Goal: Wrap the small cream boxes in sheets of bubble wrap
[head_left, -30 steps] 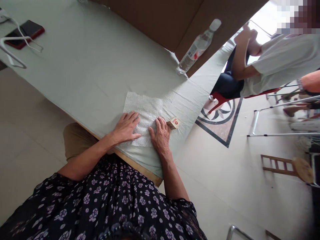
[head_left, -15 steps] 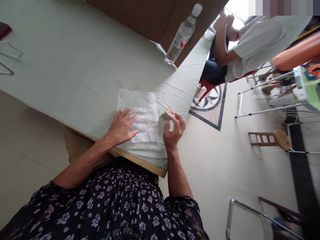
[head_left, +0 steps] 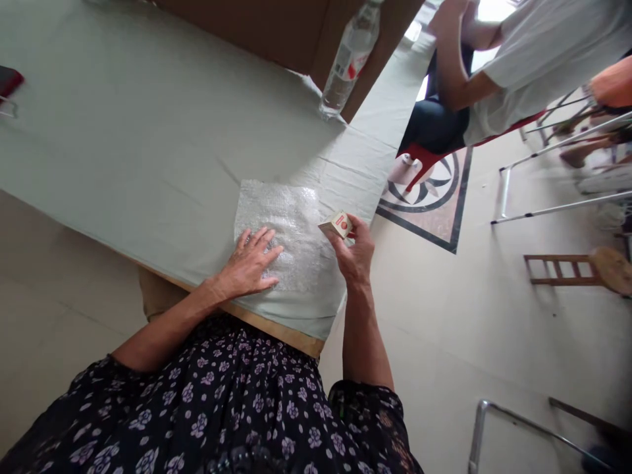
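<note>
A square sheet of clear bubble wrap lies spread on the cloth-covered table in front of me. My left hand rests on its left part, fingers spread and flat. To the right of the sheet, my right hand grips a small cream-coloured box with red print, thumb on the near side and fingers on the far side. The box is tilted, close to the sheet's right edge; I cannot tell whether it still touches the table.
A clear plastic bottle stands at the back beside a large brown box. Past the table's right edge a person in a white shirt sits on a red stool. A small wooden stool and a metal frame are on the floor.
My right hand, earlier reaching beside the small box with fingers curled, has closed around it and tilted it. My left hand stays flat on the bubble wrap. The view has shifted slightly.
</note>
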A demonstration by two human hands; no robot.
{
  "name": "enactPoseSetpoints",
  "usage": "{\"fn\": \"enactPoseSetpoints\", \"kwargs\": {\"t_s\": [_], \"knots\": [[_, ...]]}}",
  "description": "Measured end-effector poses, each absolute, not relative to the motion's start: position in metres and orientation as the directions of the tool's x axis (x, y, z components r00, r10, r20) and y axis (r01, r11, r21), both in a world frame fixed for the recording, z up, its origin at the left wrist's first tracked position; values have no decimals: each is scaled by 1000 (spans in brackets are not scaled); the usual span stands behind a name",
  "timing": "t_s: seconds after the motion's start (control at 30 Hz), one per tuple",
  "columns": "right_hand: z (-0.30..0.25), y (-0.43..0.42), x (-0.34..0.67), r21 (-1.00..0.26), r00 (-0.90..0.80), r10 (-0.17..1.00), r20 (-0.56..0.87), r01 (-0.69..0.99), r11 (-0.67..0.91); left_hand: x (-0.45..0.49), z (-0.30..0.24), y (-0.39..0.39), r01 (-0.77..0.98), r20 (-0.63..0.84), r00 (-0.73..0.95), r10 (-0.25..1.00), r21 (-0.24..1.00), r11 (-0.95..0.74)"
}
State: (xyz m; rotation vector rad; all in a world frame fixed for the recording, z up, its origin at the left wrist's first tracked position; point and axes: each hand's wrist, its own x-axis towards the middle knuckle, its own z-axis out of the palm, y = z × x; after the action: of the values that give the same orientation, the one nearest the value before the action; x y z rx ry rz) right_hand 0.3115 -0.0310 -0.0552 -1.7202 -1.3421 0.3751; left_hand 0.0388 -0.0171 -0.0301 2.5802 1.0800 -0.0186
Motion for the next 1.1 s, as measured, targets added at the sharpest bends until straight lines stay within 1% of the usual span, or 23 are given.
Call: {"fn": "enactPoseSetpoints", "kwargs": {"t_s": [0.1,0.17,0.27,0.33,0.47,0.53,0.63,0.77,0.8,0.83,0.87,0.9,0.93,0.97,1.0,1.03,1.07,1.1], "knots": [[-25,-45,298,-776,274,910,311,626,76,40,-31,-15,672,-145,730,668,328,-664],[-14,-47,283,-765,172,933,317,627,145,38,-33,-15,667,-144,733,665,345,-660],[-19,-42,259,-751,-11,957,290,617,235,30,-33,-18,667,-104,720,686,379,-642],[-32,-35,249,-734,-91,968,235,636,238,21,-32,-20,680,-59,689,722,400,-615],[-57,-27,251,-707,-126,985,116,686,171,6,-37,-23,718,-32,630,776,404,-567],[-61,-27,255,-714,-122,986,111,681,165,4,-44,-24,721,-29,626,779,401,-565],[-59,-28,254,-718,-111,983,146,672,183,4,-53,-24,715,3,622,783,407,-569],[-52,-30,245,-669,-160,981,106,719,190,4,-57,-23,709,31,626,779,394,-585],[-50,-33,247,-665,-158,981,115,721,194,4,-58,-23,708,38,626,779,390,-589],[-48,-37,250,-671,-132,980,150,714,199,3,-58,-23,706,48,627,778,387,-593],[-47,-44,257,-686,-71,976,207,701,196,3,-59,-23,702,61,627,776,387,-598],[-47,-51,267,-710,28,961,274,680,182,2,-60,-22,696,78,628,774,389,-604],[-49,-60,278,-742,164,928,336,652,154,1,-62,-22,687,97,630,771,394,-611],[-52,-69,291,-785,330,869,370,611,102,0,-64,-22,676,117,631,767,402,-617],[-57,-79,304,-839,503,784,364,543,42,-1,-66,-21,664,135,633,762,412,-624],[-65,-88,316,-896,665,677,315,443,-19,-1,-69,-21,653,151,635,758,420,-630],[-73,-96,325,-944,799,564,207,314,-99,-2,-71,-21,644,165,635,754,427,-635],[-83,-103,331,-966,875,481,57,169,-194,-3,-72,-21,638,176,635,752,430,-639]]}}
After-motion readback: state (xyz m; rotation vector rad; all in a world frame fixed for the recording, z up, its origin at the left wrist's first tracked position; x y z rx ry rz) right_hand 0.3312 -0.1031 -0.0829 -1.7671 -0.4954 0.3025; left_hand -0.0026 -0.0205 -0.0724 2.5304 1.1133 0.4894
